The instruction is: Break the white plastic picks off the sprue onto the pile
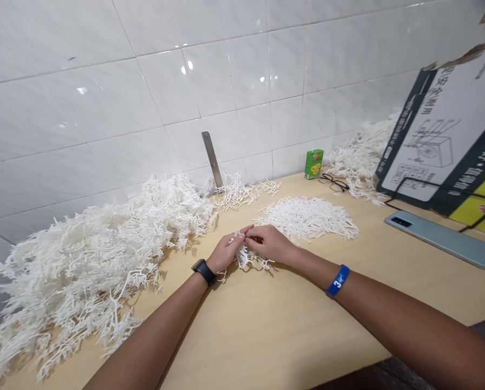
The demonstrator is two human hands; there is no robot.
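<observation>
Near the middle of the table, my left hand (226,250) is closed around a white branched plastic piece (248,259), whose twigs hang out below the fingers. My right hand (269,242) meets it with thumb and fingers pinched at the same piece; the exact spot of the pinch is too small to make out. Just behind my right hand lies a flat pile of small loose white pieces (311,216). To the left spreads a large tangled heap of white branched pieces (104,254). A smaller cluster of branched pieces (242,190) rests by the wall.
A metal strip (212,160) leans on the tiled wall (246,76). A small green box (314,164) and eyeglasses (334,182) sit at the back. On the right are a phone (445,238), a black wire stand (441,187), a large printed carton (441,135) and another white heap (360,154).
</observation>
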